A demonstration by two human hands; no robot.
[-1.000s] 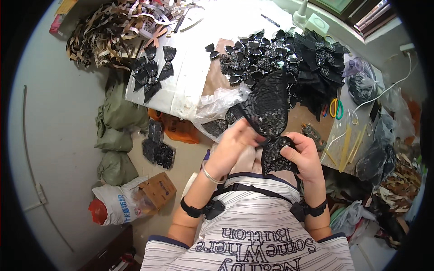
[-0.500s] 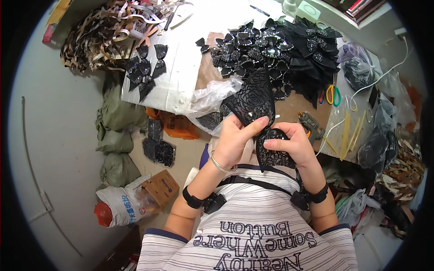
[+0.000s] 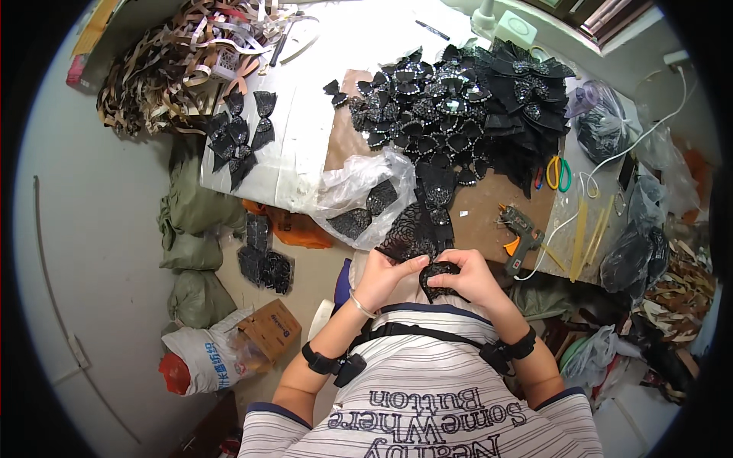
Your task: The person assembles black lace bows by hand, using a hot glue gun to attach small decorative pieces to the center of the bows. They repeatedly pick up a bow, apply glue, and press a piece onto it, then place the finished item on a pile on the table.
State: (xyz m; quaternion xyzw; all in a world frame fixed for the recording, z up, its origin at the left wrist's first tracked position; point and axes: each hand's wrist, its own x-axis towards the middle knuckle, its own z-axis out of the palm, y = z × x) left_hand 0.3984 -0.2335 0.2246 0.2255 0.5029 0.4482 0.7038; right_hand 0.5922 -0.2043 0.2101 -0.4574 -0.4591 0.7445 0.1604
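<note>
Hands meeting close to chest: left hand (image 3: 385, 276) and right hand (image 3: 472, 276) both pinching black lace bow piece (image 3: 438, 275), fingers closed on it, below tabletop (image 3: 489, 206) edge. Risk: lace slipping or fold shifting if pinch is loosening; glue gun (image 3: 521, 231) lying near.

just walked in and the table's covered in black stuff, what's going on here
A person is working a small black lace piece with both bare hands, close to their chest: the left hand pinches its edge, the right hand cups it from the other side. Ahead on the table lies a big pile of black sequinned bows. A glue gun rests on brown cardboard to the right, with green-handled scissors beyond it.
</note>
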